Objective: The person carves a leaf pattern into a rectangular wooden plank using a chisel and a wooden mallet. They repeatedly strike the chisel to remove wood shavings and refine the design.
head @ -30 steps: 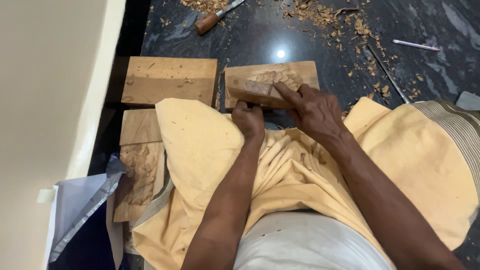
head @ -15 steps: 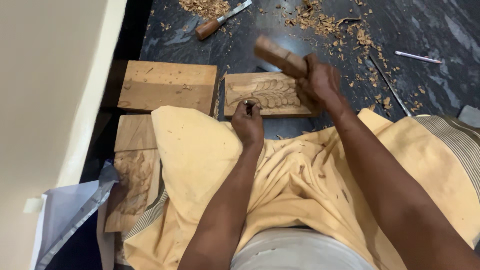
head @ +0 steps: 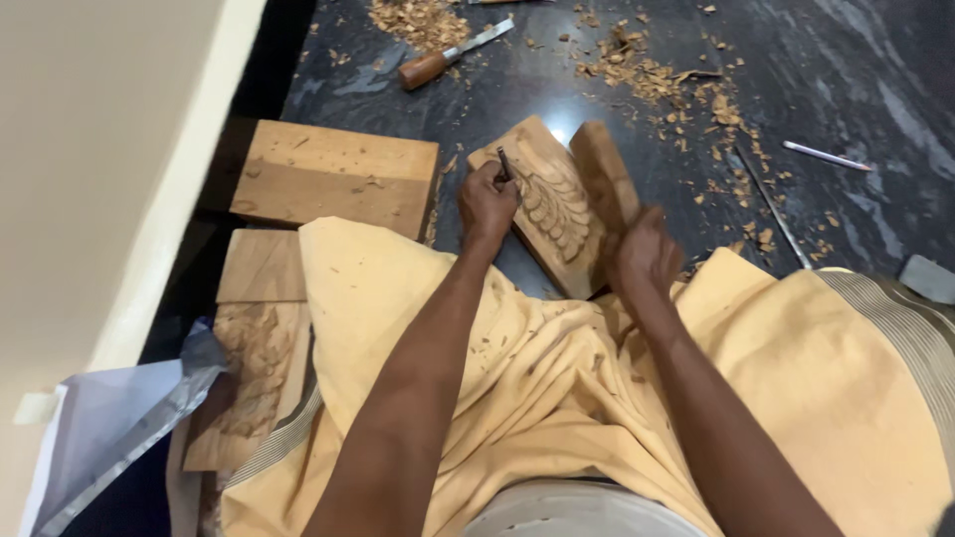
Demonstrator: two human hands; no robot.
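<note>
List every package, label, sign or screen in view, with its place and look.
Crumpled silvery-grey plastic bag: bottom left, beside the carved wooden plank, white inner face showing.
Small pale tape-like tab: on the cream wall's lower edge, left of the bag.
No signs or screens in view.

The yellow cloth (head: 557, 398) is covering the near corner of the carved panel (head: 552, 204) and part of the carved board (head: 254, 368) left of it. The left grip (head: 487, 199) is hiding most of the small chisel (head: 503, 164). The mallet (head: 605, 174) is appearing blurred.
</note>
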